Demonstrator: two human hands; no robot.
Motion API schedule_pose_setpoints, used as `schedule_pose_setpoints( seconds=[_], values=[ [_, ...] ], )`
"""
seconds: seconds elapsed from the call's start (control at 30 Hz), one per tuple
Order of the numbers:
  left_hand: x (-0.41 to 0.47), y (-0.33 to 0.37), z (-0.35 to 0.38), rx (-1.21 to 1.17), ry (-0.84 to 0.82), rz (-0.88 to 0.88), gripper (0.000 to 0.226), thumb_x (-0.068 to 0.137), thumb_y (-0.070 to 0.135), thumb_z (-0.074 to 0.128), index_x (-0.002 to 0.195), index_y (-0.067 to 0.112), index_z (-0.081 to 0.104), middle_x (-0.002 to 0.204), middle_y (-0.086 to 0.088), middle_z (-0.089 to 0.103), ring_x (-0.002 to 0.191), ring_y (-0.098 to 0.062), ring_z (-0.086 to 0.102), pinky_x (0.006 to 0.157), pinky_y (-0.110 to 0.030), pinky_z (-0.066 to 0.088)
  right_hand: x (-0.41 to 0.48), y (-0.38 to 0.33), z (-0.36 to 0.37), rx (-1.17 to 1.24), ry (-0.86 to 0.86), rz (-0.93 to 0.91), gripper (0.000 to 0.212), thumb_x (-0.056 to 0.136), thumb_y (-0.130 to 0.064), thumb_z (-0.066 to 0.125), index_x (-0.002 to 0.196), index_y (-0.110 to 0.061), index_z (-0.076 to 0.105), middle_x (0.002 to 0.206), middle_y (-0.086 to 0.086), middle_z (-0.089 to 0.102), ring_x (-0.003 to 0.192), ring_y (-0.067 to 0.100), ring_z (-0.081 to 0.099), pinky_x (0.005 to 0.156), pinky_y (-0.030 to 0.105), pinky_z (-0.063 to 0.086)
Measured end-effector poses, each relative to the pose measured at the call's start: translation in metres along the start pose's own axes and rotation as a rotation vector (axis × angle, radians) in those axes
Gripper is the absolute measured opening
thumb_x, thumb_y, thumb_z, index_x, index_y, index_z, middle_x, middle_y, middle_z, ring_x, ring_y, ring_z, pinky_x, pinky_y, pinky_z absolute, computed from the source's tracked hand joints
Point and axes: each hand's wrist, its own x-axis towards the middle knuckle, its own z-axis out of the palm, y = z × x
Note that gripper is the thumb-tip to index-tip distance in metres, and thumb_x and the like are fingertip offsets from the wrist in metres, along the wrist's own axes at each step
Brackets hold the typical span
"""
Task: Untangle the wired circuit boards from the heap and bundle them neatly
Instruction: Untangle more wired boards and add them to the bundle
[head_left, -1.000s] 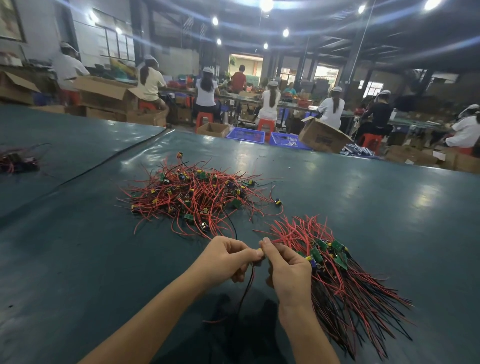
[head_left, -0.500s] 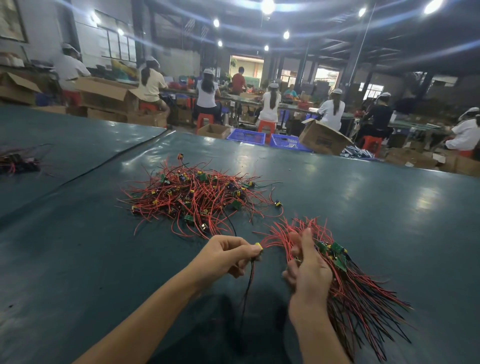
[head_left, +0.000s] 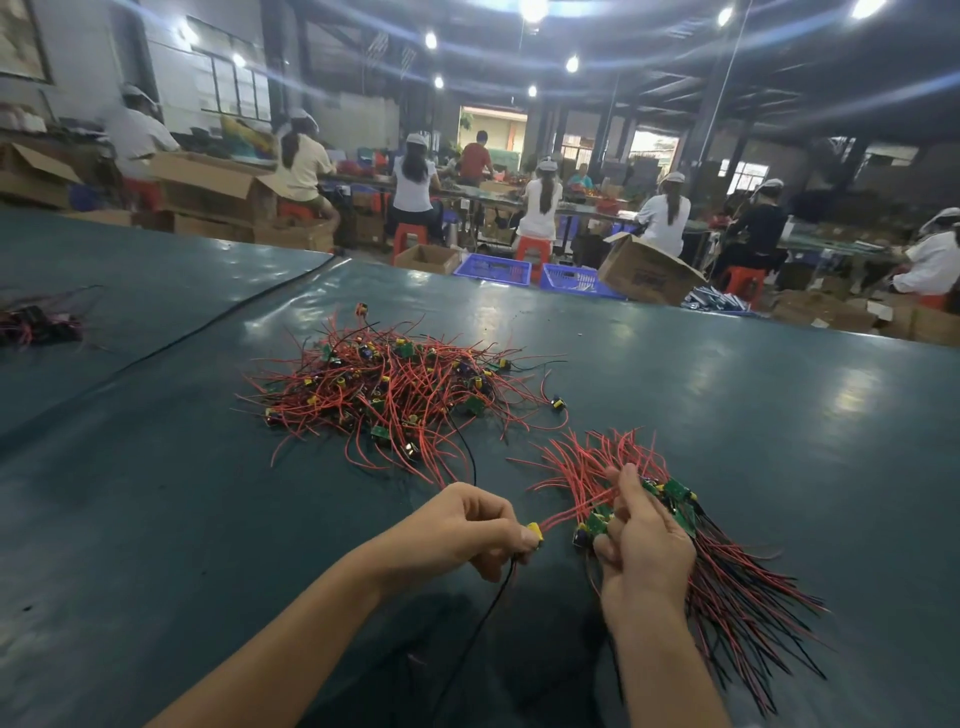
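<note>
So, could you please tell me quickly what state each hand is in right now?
Left hand: closed, pinching one yellow-tipped wired board.
Right hand: closed, gripping the bundle.

Two hands work at the near edge: one left hand (head_left: 467, 525), one right hand (head_left: 644, 545). I count three lots of wired boards: one tangled heap (head_left: 384, 389) in the middle, one gathered bundle (head_left: 727, 587) on the right, one small tangle (head_left: 36, 322) far left. One single board (head_left: 535, 531) sits apart. Far off, two blue crates (head_left: 493, 270) and roughly nine workers (head_left: 415, 182).
</note>
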Motion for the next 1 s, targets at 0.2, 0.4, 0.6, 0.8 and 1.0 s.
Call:
schedule_pose_setpoints(
  seconds=[0.2, 0.4, 0.6, 0.8, 1.0],
  values=[
    [0.005, -0.002, -0.003, -0.149, 0.213, 0.004, 0.038, 0.071, 0.049, 0.078, 0.063, 0.013, 0.069, 0.064, 0.000, 0.063, 0.052, -0.008, 0.052, 0.055, -0.018, 0.044, -0.004, 0.002, 0.002, -0.069, -0.074, -0.118, 0.019, 0.089, -0.037, 0.067, 0.088, -0.018, 0.068, 0.062, -0.006, 0.066, 0.039, 0.002, 0.037, 0.035, 0.016, 0.032],
    [0.010, -0.006, -0.001, -0.140, 0.338, 0.042, 0.032, 0.081, 0.045, 0.058, 0.068, 0.020, 0.073, 0.061, 0.001, 0.063, 0.053, -0.011, 0.054, 0.054, -0.019, 0.044, -0.027, 0.018, 0.011, -0.478, -0.622, -0.292, 0.015, 0.079, -0.041, 0.072, 0.088, -0.030, 0.076, 0.079, -0.001, 0.075, 0.069, 0.013, 0.070, 0.056, 0.017, 0.052],
    [0.012, -0.014, -0.008, 0.293, 0.516, 0.087, 0.030, 0.097, 0.030, 0.055, 0.084, 0.014, 0.077, 0.064, 0.007, 0.070, 0.053, -0.004, 0.058, 0.057, -0.021, 0.046, -0.016, 0.015, 0.007, -0.491, -0.391, -0.408, 0.025, 0.088, -0.014, 0.071, 0.072, -0.032, 0.074, 0.069, -0.006, 0.071, 0.058, 0.005, 0.061, 0.054, 0.016, 0.050],
    [0.008, -0.033, -0.034, 0.992, 0.795, 0.144, 0.041, 0.089, 0.035, 0.062, 0.127, 0.022, 0.059, 0.122, 0.010, 0.056, 0.114, -0.011, 0.048, 0.098, -0.032, 0.043, -0.003, 0.002, -0.014, -1.318, -0.069, -0.582, 0.041, 0.090, -0.041, 0.063, 0.125, -0.021, 0.066, 0.097, -0.008, 0.057, 0.098, 0.016, 0.051, 0.074, 0.031, 0.044],
    [0.010, -0.054, -0.040, 1.224, 0.532, -0.021, 0.048, 0.093, 0.050, 0.051, 0.136, 0.030, 0.049, 0.126, 0.009, 0.052, 0.118, -0.015, 0.046, 0.104, -0.031, 0.031, -0.015, 0.004, -0.006, -1.153, -0.106, -0.726, 0.045, 0.088, -0.034, 0.068, 0.129, -0.017, 0.063, 0.102, -0.002, 0.054, 0.097, 0.015, 0.040, 0.084, 0.031, 0.039]
  ],
)
